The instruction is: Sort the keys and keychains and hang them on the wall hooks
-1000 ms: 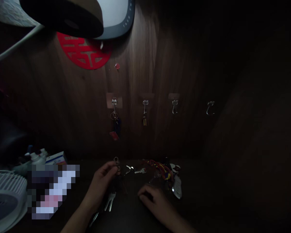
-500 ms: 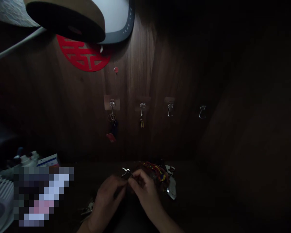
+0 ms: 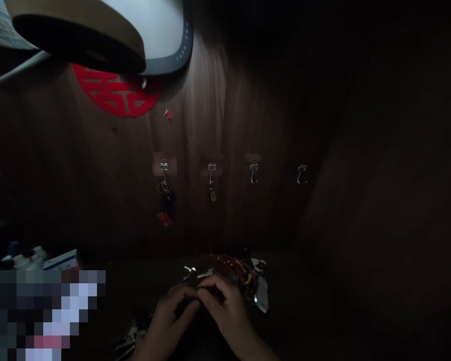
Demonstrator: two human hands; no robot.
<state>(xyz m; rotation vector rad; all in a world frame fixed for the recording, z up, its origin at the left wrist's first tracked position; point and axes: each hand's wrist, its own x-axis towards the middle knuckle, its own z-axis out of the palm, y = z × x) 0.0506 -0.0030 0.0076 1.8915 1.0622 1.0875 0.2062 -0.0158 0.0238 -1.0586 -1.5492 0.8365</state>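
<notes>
I bring my left hand (image 3: 175,315) and right hand (image 3: 227,307) together low over the dark table (image 3: 304,311), thumbs and forefingers bent inward, tips almost meeting. It is too dim to tell whether either pinches something small or nothing. The keys (image 3: 190,272) lie just beyond my fingertips, near the red and yellow cords (image 3: 240,265) and a silver piece (image 3: 262,296) past my right hand. Another bunch (image 3: 130,340) sits beside my left wrist. Off to the left stand white bottles (image 3: 30,259) and a box (image 3: 63,260); I cannot see their contents. On the wall (image 3: 240,100), one hook (image 3: 164,166) bears a ring (image 3: 164,188) with a red tag (image 3: 164,218), the next (image 3: 211,167) a yellow tag (image 3: 212,194).
</notes>
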